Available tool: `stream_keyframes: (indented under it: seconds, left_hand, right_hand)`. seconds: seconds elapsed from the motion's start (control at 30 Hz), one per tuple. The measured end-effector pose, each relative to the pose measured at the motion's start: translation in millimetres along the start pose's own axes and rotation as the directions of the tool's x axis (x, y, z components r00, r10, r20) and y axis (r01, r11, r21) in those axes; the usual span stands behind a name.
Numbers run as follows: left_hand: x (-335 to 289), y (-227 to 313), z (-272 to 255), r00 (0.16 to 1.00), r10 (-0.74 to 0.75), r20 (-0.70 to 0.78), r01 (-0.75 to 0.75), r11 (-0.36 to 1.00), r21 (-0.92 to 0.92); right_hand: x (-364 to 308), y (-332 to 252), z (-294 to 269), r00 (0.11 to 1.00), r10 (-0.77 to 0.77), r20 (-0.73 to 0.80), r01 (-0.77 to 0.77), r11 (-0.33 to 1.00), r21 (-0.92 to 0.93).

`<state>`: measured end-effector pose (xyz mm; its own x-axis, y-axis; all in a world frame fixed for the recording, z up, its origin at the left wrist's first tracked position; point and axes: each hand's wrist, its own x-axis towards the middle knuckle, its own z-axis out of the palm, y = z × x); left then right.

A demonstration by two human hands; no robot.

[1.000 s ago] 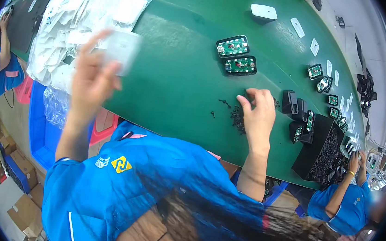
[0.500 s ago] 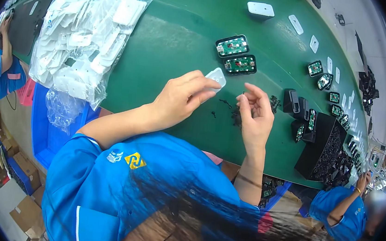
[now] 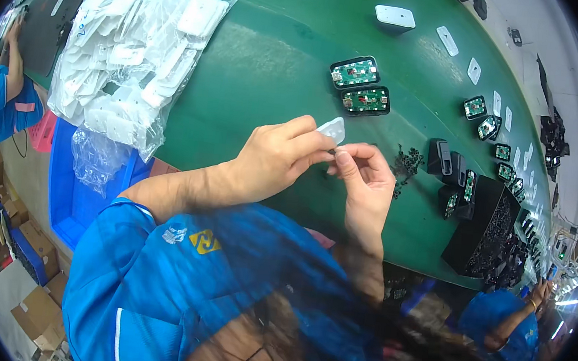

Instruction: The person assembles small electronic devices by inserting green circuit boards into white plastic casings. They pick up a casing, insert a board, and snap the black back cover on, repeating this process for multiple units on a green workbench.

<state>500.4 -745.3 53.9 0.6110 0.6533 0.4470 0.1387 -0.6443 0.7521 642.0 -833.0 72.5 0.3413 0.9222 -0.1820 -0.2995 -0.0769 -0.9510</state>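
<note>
My left hand [image 3: 274,155] pinches a small white plastic cover [image 3: 332,129] between thumb and fingers. Close against it, my right hand [image 3: 365,181] has thumb and fingertips closed on a tiny black part [image 3: 333,151], mostly hidden by the fingers. The fingertips of both hands meet at the cover's lower edge. Just beyond them, two black housings with green circuit boards [image 3: 353,73] lie side by side, open face up. To the right of my right hand is a loose pile of small black parts [image 3: 408,162].
A clear plastic bag of white covers [image 3: 130,61] lies at the left, above a blue bin [image 3: 69,190]. Right of the hands are black housings [image 3: 439,157] and a black box of small parts [image 3: 483,227]. Loose white covers [image 3: 447,40] line the far right. Co-workers sit at both sides.
My right hand has moved left to meet my left hand, fingertips now at the cover. The cover has tilted up, and the black parts pile is more exposed.
</note>
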Motion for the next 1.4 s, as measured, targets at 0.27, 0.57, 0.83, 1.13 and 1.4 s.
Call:
stream_keyframes:
  seconds: [0.27, 0.57, 0.83, 1.13, 1.4]
  left_hand:
    - [-2.5, -5.3, -5.6, 0.997, -0.051, 0.066, 0.056, 0.995, -0.081]
    - [-1.6, -0.6, -18.1, 0.737, -0.512, 0.440, 0.671, 0.478, -0.567]
    - [-4.1, -7.6, -20.9, 0.716, -0.460, 0.525, 0.694, 0.384, -0.609]
    - [-12.4, -10.2, -12.4, 0.860, -0.260, 0.439, 0.440, 0.813, -0.382]
    - [-9.4, -6.8, -18.4, 0.749, -0.502, 0.432, 0.644, 0.400, -0.652]
  right_hand:
    - [-1.6, -3.9, -2.1, 0.998, 0.042, 0.046, -0.033, 0.982, -0.186]
    - [-0.4, 3.5, -2.2, 0.973, -0.204, -0.106, 0.154, 0.922, -0.354]
    - [2.6, 8.2, 1.4, 0.903, -0.429, -0.039, 0.338, 0.762, -0.552]
    - [6.1, 20.0, 12.9, 0.864, -0.499, 0.063, 0.450, 0.713, -0.538]
    - [3.2, 2.9, 17.4, 0.826, -0.558, 0.081, 0.453, 0.571, -0.685]
